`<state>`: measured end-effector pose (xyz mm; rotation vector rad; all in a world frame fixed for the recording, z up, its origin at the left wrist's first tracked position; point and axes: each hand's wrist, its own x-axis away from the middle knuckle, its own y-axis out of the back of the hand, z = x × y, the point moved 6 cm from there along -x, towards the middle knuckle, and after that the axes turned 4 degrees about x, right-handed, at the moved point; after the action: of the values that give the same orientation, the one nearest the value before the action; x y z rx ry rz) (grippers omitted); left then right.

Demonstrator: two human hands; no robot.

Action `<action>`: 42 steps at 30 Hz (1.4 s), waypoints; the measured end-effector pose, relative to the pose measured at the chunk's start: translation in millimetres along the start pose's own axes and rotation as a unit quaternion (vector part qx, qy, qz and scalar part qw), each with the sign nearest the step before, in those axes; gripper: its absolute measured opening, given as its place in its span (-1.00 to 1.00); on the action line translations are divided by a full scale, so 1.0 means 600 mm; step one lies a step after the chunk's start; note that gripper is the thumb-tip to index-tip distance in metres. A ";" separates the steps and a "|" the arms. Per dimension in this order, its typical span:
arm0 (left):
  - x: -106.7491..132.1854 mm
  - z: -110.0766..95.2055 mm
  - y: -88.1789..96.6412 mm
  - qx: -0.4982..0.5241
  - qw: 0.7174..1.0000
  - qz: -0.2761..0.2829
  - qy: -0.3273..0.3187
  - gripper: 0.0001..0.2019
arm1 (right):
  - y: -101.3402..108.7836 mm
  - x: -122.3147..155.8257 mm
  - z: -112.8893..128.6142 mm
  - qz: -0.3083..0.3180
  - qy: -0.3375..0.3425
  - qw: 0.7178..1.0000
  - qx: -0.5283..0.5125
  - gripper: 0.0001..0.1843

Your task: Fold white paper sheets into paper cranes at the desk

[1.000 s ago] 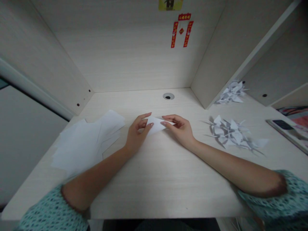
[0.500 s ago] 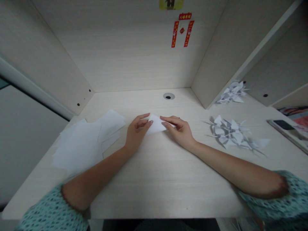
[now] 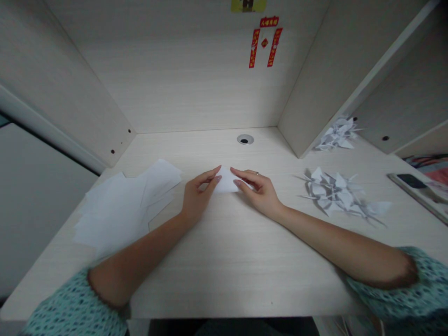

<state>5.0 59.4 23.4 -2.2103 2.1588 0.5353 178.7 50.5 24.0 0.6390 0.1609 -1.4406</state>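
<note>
A small folded piece of white paper [image 3: 226, 181] lies on the pale wooden desk [image 3: 224, 261], in the middle. My left hand [image 3: 196, 196] pinches its left side between thumb and fingers. My right hand [image 3: 258, 190] presses on its right side with the fingers stretched over it; a ring shows on one finger. Both hands meet over the paper and hide its edges.
Loose white sheets [image 3: 122, 205] are spread to the left. Several folded white paper figures [image 3: 338, 193] lie to the right, with another heap [image 3: 338, 134] further back. A cable hole [image 3: 245, 139] is at the rear. A dark phone [image 3: 413, 181] lies at the far right.
The folded paper has been flattened lower onto the desk, and both hands have closed in over it. The arms have barely shifted.
</note>
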 end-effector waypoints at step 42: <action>0.001 -0.002 0.001 0.000 1.000 0.004 -0.008 -0.67 | -0.010 -0.002 -0.007 0.017 -0.037 0.999 0.019 -0.64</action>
<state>4.8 58.7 24.2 -2.1899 2.1612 0.5532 174.1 53.7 19.6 0.6152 0.0641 -1.4351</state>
